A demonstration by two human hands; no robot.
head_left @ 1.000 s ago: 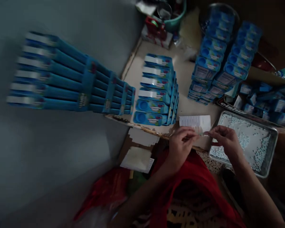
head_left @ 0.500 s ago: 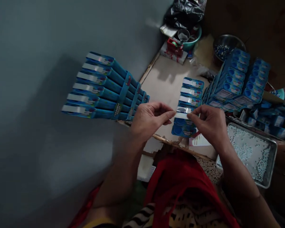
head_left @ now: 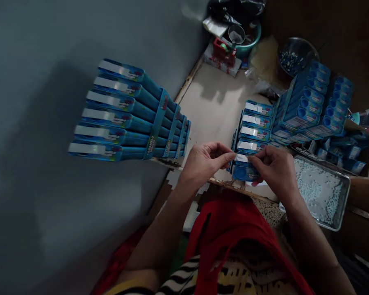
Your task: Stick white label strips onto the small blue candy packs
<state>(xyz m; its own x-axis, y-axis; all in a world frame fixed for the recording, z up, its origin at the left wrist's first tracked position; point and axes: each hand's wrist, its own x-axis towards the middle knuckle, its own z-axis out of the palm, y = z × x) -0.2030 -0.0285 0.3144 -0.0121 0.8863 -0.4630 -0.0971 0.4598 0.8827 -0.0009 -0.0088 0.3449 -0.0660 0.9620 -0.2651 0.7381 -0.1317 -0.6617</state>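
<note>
A short white strip lies against the second-nearest box of a row of blue cartons standing on the table. My left hand pinches the strip's left end between thumb and forefinger. At its right end, my right hand is closed in a pinch, with fingertips on the box face. The boxes farther along the row have similar white strips across them. On the nearest box a round blue mark shows and no strip. My right fingers cover part of the two nearest boxes.
Tall stacked blue cartons with white strips stand left by the wall. More stacks rise at right, near a clear tray of small pale beads. Behind are a metal bowl, a red tape dispenser and a turquoise basin.
The strip, held out between both hands before, now rests against the box face. My hands have come slightly down and right in view, and the camera view has shifted a little.
</note>
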